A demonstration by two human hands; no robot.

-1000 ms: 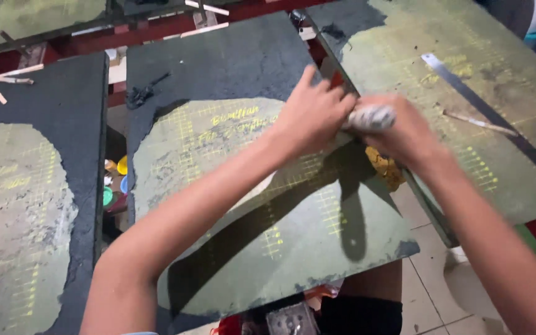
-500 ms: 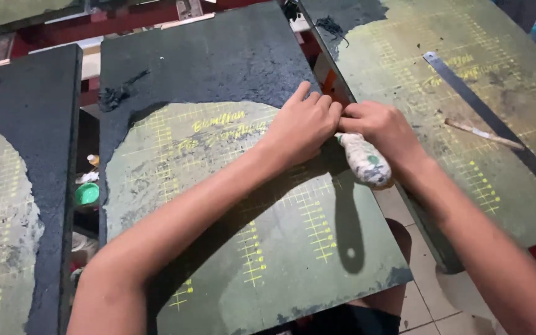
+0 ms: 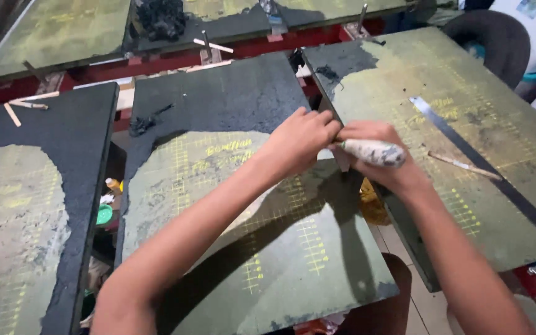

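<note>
At the far left lies a dark board (image 3: 38,211) with a worn grey-green patch, small wooden sticks (image 3: 23,107) near its upper edge. Next to it sits the middle board (image 3: 218,99), black paste covering its upper part and a greenish area with yellow grid lines lower down; a small black lump (image 3: 147,123) rests near its upper left. The left forearm runs up from the bottom of the view diagonally across this board, and the left hand (image 3: 299,141) sits at the board's right edge, knuckles up, fingers curled together and pressed against the tool just beside the other hand. The right hand (image 3: 376,162) comes in from the lower right, wrist bent, fingers clamped around the speckled pale handle of a scraper (image 3: 373,152), which lies roughly level, its blade pointing down into the gap between the middle board and the right board (image 3: 466,80). On the right board lie a long metal ruler (image 3: 482,162), set diagonally, and a thin stick (image 3: 463,165) just beside it.
</note>
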